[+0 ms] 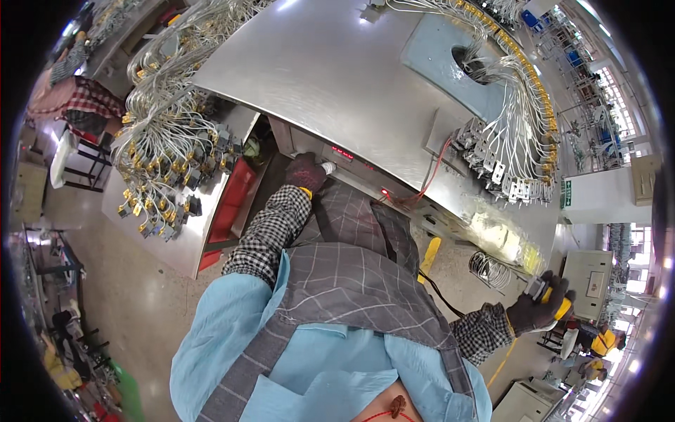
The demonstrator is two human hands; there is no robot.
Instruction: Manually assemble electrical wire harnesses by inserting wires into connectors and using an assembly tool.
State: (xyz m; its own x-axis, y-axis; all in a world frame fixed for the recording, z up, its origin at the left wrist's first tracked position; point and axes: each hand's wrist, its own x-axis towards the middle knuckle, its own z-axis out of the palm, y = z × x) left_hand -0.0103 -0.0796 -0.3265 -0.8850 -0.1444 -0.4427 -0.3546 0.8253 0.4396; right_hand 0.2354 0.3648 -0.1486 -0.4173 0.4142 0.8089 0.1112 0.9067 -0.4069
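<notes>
My left hand, in a dark maroon glove, is at the front panel under the metal table's edge. Its fingers are curled beside a short white cylinder; whether they grip it is hard to see. Out to the right, my right hand, in a dark glove, is closed around a grey-and-yellow tool whose exact kind I cannot make out. The red digits of a display glow on the panel next to the left hand.
The metal table carries bundles of white wires with yellow ends and grey connectors. More wire bundles hang at left above a red bin. A wire coil is near my right hand. Other people work farther off.
</notes>
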